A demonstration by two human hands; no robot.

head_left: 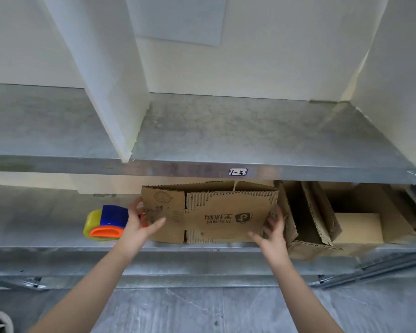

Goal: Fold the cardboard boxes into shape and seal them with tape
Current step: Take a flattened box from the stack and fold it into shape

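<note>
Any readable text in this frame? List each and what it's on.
"1-3": handwritten sticker on the upper shelf front edge.
Upside-down Chinese print beside a logo on the cardboard box: too blurred to read.
Same box, round stamp and small print at left: too small to read.

Galvanised metal shelf [226, 131], white divider panel [111, 92], handwritten label [237, 172] on shelf edge

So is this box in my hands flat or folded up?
Flat: the cardboard box shows as one panel, flaps in plane, no sides raised.
</note>
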